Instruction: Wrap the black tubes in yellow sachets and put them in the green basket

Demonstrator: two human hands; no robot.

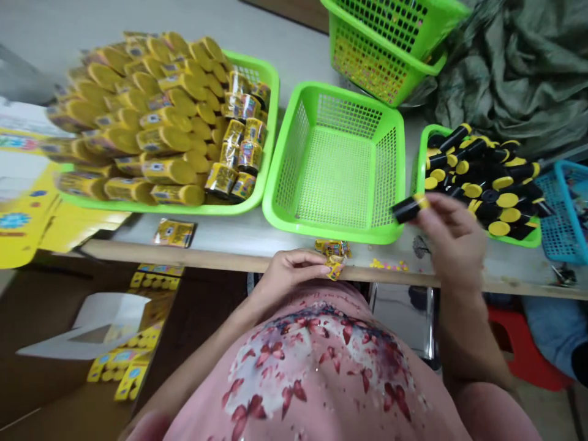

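Observation:
My right hand [452, 236] is closed on a small black tube with a yellow cap [408, 208], held over the front right corner of an empty green basket [285, 190]. Just to its right, a green tray [420, 156] holds several more black tubes with yellow caps [487, 177]. My left hand [289, 269] rests at the table's front edge, fingers pinched on a yellow printed wrapper [334, 267]. A few more wrappers [333, 247] lie on the table just beyond it.
A wide green tray [271, 86] at the left is piled with several yellow wrapped tubes [151, 116]. Stacked green baskets [390, 43] stand at the back, a grey-green cloth [519, 67] beside them. A blue basket [567, 214] sits at far right. One loose wrapper [174, 233] lies near the edge.

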